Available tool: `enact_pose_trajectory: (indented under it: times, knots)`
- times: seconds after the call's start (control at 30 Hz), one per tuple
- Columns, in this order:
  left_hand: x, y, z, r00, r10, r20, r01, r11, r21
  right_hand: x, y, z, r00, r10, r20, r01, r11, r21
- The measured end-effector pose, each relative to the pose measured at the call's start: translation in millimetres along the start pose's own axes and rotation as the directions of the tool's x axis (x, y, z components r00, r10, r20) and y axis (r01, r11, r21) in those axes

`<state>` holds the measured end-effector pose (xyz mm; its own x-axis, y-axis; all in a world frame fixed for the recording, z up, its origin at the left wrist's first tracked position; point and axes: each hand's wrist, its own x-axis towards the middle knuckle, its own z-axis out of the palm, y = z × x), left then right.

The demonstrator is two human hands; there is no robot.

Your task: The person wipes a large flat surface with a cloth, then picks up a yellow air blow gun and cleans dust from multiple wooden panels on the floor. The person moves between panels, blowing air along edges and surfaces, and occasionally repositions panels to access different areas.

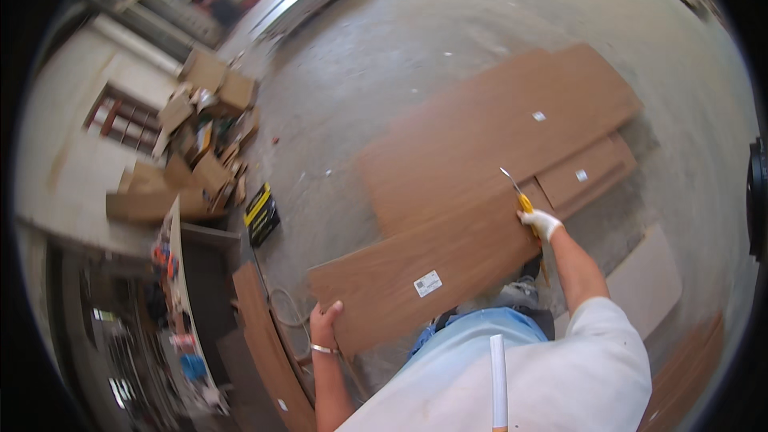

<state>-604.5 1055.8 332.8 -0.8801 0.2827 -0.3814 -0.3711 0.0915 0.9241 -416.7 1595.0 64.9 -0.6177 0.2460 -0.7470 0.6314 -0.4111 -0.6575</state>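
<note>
A long wood-brown panel [376, 292] with a white label slants across the space in front of me. My left hand [324, 325], bare and with a band at the wrist, grips its left end, thumb on the upper face. On my right hand [541, 224] is a white glove; its fingers are wrapped around a yellow-handled tool [524, 202] whose thin metal shaft points up and away. That hand is at the panel's right end; whether it also grips the edge, I cannot tell. Beyond lies a larger brown panel [496, 124], with a smaller labelled panel [590, 179] at its near right.
A black and yellow box [261, 216] stands on the floor at left. Behind it, cardboard boxes [204, 168] are heaped by the wall. A cluttered workbench [188, 296] and a narrow brown board [268, 344] are at lower left. Flat sheets [308, 0] are stacked far off. A pale board [648, 276] lies at right.
</note>
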Motion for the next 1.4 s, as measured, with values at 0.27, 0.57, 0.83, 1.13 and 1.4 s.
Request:
enact_pose_trajectory:
  times: [0.27,0.57,0.83,1.13,1.4]
  knots:
    - [37.5,-225.4,-90.0,0.847,-0.455,-0.274,0.524,0.801,0.290,-27.0,33.7,-0.8,0.989,0.029,0.147,-0.034,0.999,0.032]
    - [95.0,-394.2,-4.9,0.595,-0.804,-0.005,0.786,0.583,-0.203,-123.8,-59.6,36.7,0.990,-0.077,-0.118,0.060,0.988,-0.140]
    - [130.1,-402.1,114.5,0.931,-0.360,0.057,0.364,0.926,-0.103,-96.0,-117.0,183.9,0.838,-0.541,-0.070,0.100,0.279,-0.955]
    - [-19.3,-393.1,-23.7,0.857,-0.151,-0.493,0.318,0.908,0.274,-16.5,-83.6,175.6,0.869,-0.492,-0.053,-0.050,0.021,-0.999]
    - [-131.4,-480.8,-125.4,0.614,-0.506,-0.605,0.758,0.592,0.274,-24.3,-74.3,117.6,0.837,-0.532,-0.127,-0.089,0.097,-0.991]
